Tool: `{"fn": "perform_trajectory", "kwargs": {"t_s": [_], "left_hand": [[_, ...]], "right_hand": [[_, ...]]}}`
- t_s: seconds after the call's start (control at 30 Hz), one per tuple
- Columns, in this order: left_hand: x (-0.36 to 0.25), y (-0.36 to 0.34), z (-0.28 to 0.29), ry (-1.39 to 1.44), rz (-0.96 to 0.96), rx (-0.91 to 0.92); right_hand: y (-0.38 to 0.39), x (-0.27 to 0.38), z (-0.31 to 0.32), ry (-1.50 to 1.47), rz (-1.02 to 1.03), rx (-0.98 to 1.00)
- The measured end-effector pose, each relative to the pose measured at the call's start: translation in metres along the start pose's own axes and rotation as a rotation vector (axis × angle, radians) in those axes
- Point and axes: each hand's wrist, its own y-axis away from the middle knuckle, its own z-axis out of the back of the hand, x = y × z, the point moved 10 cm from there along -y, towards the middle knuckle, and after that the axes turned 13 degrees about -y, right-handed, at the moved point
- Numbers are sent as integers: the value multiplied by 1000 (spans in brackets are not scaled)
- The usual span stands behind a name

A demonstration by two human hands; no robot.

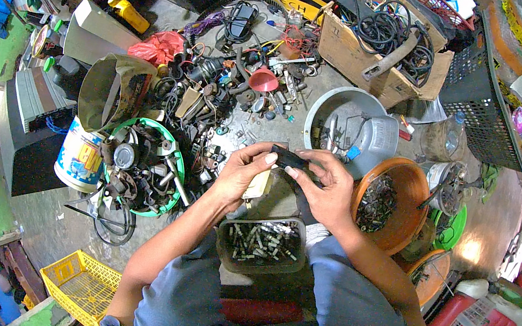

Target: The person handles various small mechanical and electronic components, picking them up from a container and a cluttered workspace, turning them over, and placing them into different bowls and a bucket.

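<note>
In front of me, my left hand [243, 172] and my right hand [330, 188] both pinch a small black rectangular part [288, 158]. My left thumb presses its left end, while the right thumb and fingers grip the other end. The part's exact kind cannot be made out. Just below the left fingers is a pale yellowish flat piece [258, 185]; whether that hand touches it is unclear. Between my knees stands a dark rectangular tub [256, 269] with several small metal and whitish cylindrical pieces inside. Loose mechanical and electrical parts [206, 97] lie heaped on the floor beyond my left hand.
A green basin [173, 138] of parts stands left, beside a white-blue bucket [78, 159]. To the right are a grey basin [327, 102] and an orange basin [405, 215]. A cardboard box [351, 58] of cables sits behind; a yellow crate [67, 262] lies near left.
</note>
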Motion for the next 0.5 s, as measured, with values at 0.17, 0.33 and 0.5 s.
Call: {"fn": "perform_trajectory", "kwargs": {"t_s": [0.17,0.33,0.5], "left_hand": [[0,-1,6,-57,-50,-35],[1,-3,11,-117,-78,-65],[-1,2,3,-229,-35,-79]], "right_hand": [[0,-4,-4,-5,-43,8],[-4,2,-2,67,26,-57],[-2,-13,18,100,-161,-234]]}}
